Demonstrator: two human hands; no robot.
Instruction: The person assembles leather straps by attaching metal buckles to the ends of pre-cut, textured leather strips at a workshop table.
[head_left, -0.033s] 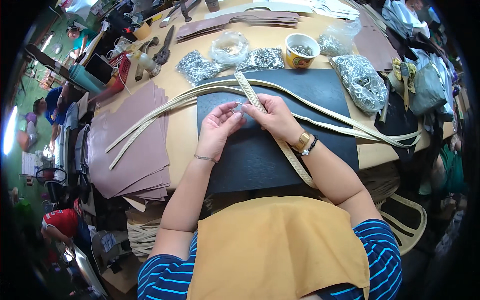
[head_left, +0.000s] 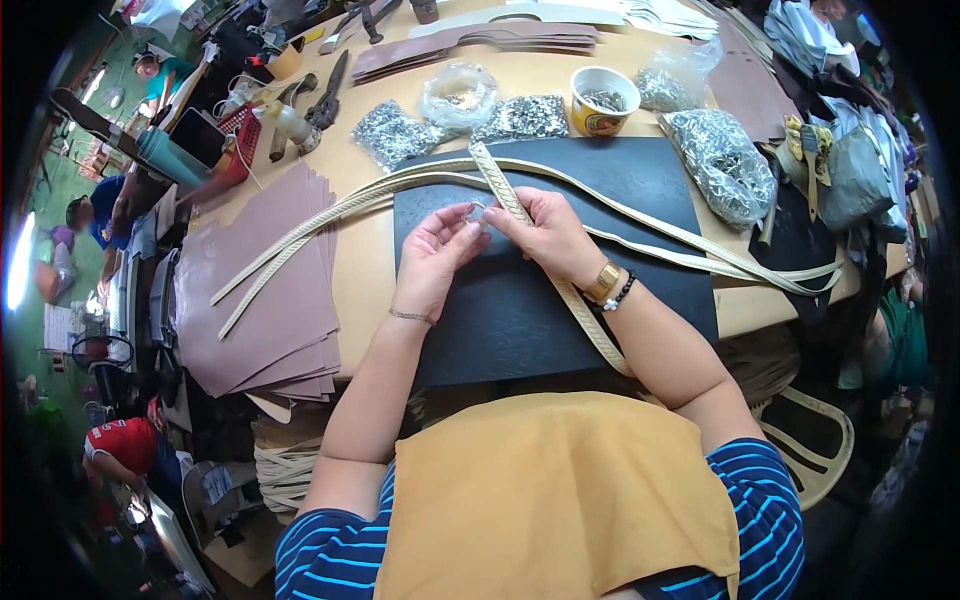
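Over a black mat (head_left: 480, 345) on the table, my two hands meet at a small silvery metal ring (head_left: 478, 211). My left hand (head_left: 430, 260) pinches the ring between thumb and fingertips; its exact shape is too small to make out. My right hand (head_left: 555, 235) is closed around a cream braided-pattern strap (head_left: 592, 325), its thumb tip touching the ring. One end of this strap points up past my fingers, and the rest runs down toward my right forearm. More cream straps (head_left: 640, 199) lie in long curves across the mat, behind my hands.
Brown sheets (head_left: 255, 300) are stacked at the left. Behind the mat stand a tub of metal pieces (head_left: 603, 115) and plastic bags of hardware (head_left: 395, 135). A bigger hardware bag (head_left: 720, 165) and a brush (head_left: 811, 180) lie right. A person in red (head_left: 122, 450) is at lower left.
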